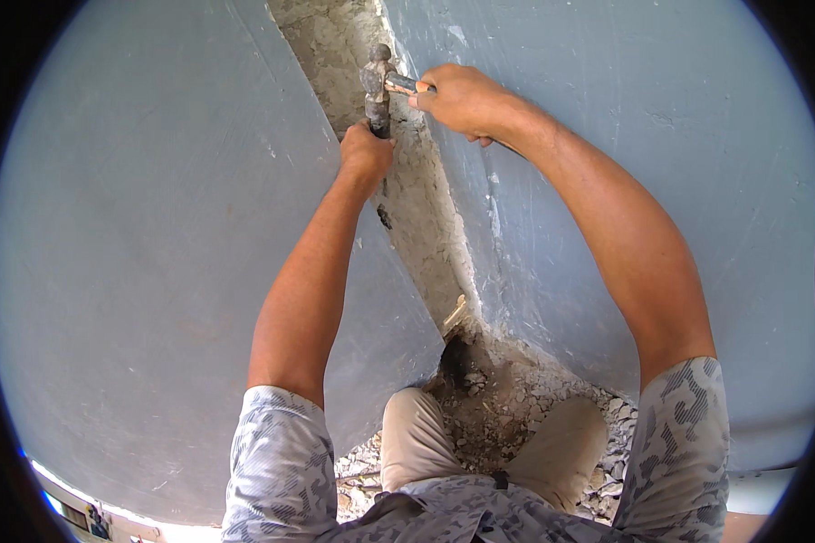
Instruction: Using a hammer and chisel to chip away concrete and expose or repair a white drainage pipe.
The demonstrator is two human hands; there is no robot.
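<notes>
A: How many hands were shown, and how were they held?

B: Two bare hands were shown. The right hand [466, 95] was curled around the handle of one ball-peen hammer [377, 77]. The left hand [367, 152] was wrapped into a fist around one dark, rod-shaped tool [379, 129].

A: Where was the hammer held?

B: It was held near the top of the view, in front of one rough channel [435, 217]. Its single ball end was pointed toward the upper edge, and its other end was lined up with the top of the tool. Whether the two were touching could not be told. The tool's exact kind could not be told either, as most of it was covered by the left fist.

A: What was the channel bordered by?

B: It was bordered by two smooth blue-grey surfaces, one on the left [172, 226] and one on the right [607, 181], the latter marked with white scrapes. Inside, one small dark patch [384, 216] was seen below the left fist, and one pale strip [455, 313] was seen slanted at the lower end.

A: What else was counted?

B: Two forearms were seen, bared below two camouflage-patterned sleeves [281, 452]. Two beige trouser legs [414, 439] were seen at the bottom, set apart. Between them, rubble [516, 389] was scattered, its pieces too many to be counted.
</notes>
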